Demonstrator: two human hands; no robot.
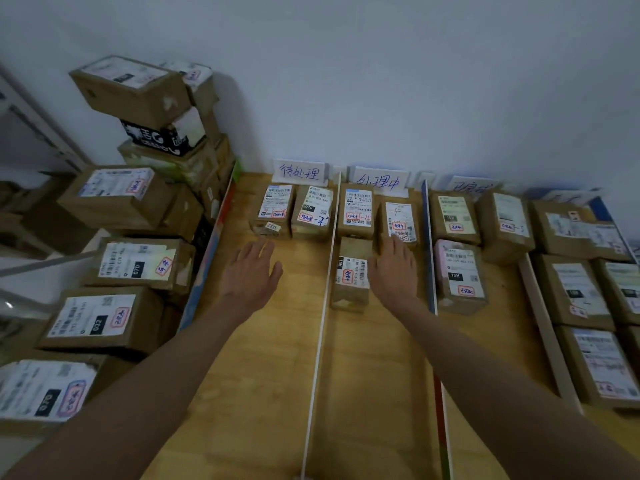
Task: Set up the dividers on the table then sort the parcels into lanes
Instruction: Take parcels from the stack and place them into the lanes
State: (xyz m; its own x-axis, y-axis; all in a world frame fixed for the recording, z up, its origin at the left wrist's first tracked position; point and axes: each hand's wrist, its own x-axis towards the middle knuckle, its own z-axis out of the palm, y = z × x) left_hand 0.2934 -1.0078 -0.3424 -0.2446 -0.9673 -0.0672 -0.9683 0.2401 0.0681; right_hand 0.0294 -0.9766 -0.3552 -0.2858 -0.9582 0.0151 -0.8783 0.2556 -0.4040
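Observation:
Upright dividers split the wooden table [263, 358] into lanes: a white one [322, 334], a blue-edged one [430, 271] and a cardboard one [543, 323]. Two parcels [294, 211] stand at the back of the left lane. The middle lane holds three; the nearest parcel [351, 275] lies just left of my right hand [393, 271], which is open, palm down, fingertips at a rear parcel [400, 221]. My left hand [251, 271] hovers open over the left lane, holding nothing.
Handwritten lane signs [300, 172] stand along the wall. Unsorted parcels are stacked left of the table [114, 199], beyond a coloured side board [211, 251]. More parcels fill the right lanes [457, 271] [581, 292]. Bare wood lies in the near lanes.

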